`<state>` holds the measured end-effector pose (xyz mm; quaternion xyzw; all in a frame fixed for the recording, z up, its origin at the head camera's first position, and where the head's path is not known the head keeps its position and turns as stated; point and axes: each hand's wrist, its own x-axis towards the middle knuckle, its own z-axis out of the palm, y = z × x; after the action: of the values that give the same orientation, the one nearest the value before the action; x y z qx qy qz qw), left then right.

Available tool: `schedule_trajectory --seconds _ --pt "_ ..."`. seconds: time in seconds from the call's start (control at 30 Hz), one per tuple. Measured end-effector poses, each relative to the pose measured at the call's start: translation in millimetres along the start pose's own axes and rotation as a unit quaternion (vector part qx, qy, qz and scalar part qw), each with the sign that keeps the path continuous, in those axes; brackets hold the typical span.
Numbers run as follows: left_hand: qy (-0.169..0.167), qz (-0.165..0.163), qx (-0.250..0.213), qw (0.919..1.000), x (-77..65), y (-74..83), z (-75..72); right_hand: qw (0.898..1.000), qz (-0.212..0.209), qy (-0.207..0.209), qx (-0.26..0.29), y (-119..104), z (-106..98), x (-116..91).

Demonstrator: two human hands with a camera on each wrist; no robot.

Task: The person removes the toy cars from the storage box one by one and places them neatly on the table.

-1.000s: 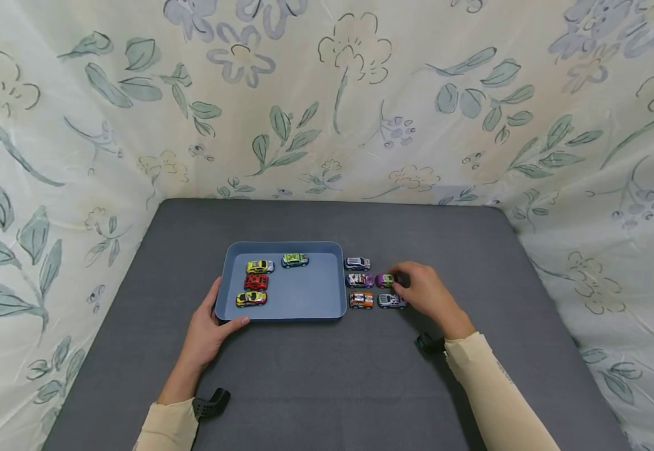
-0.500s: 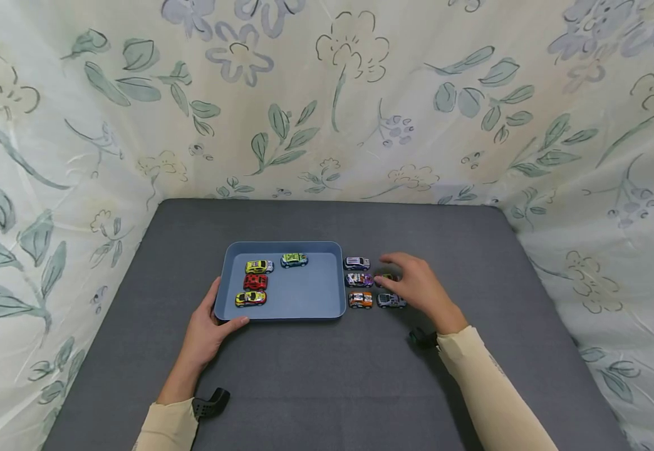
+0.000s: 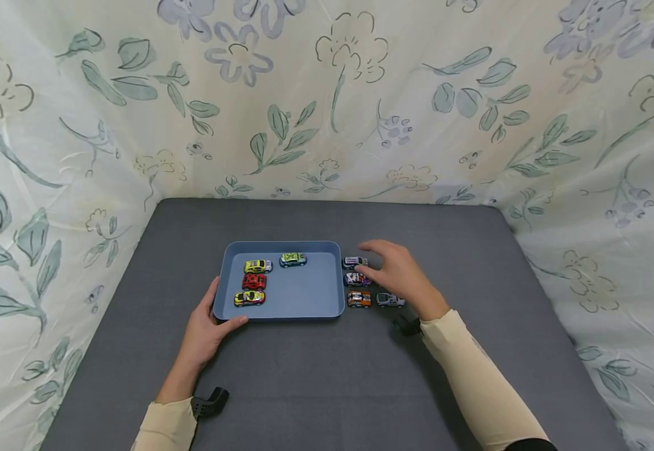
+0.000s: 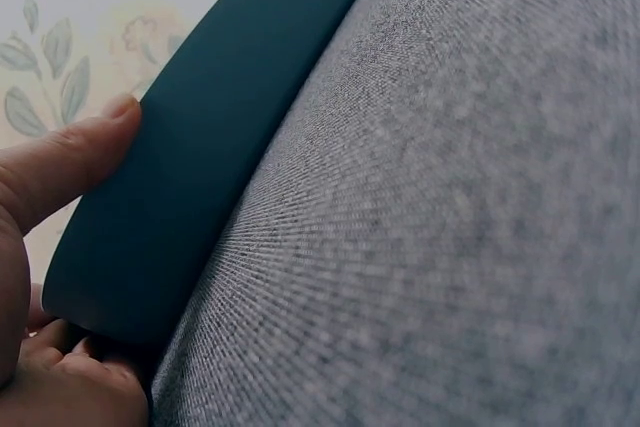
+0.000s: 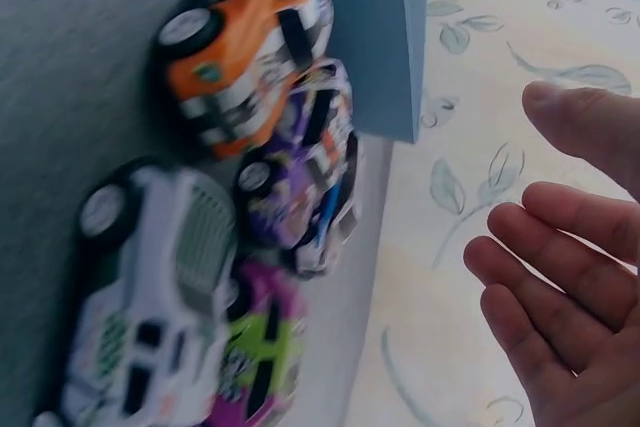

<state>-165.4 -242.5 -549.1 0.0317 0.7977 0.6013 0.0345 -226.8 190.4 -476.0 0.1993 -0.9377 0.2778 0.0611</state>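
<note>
The left hand [image 3: 203, 332] grips the blue tray [image 3: 310, 291], containing four toy cars [image 3: 254, 282], at its near-left corner; the released right hand [image 3: 400, 270], fingers extended, hovers near five toy cars [image 3: 359, 299] rightward.

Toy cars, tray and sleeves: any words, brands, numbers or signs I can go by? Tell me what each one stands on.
No text is readable.
Orange car: printed markings, too blurred.
Purple car: printed markings, too blurred.
Silver car: greenish side marking, too blurred.
Cars in the tray: markings too small.
Tray: none visible.
Right sleeve: faint mark, too small.
</note>
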Motion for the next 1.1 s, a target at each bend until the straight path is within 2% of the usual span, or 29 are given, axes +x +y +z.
schedule_trajectory --seconds 0.37,0.6,1.1 --pt "0.002 0.002 -0.01 0.9999 0.2 -1.9 1.9 1.0 -0.015 -0.015 0.011 -18 0 23" --pt "0.003 0.005 -0.001 1.0 -1.0 -2.8 0.5 0.999 -0.043 -0.014 0.01 -30 11 40" --pt "0.0 0.003 -0.003 1.0 -2.0 0.9 -0.1 0.997 -0.064 -0.048 0.001 -43 33 65"
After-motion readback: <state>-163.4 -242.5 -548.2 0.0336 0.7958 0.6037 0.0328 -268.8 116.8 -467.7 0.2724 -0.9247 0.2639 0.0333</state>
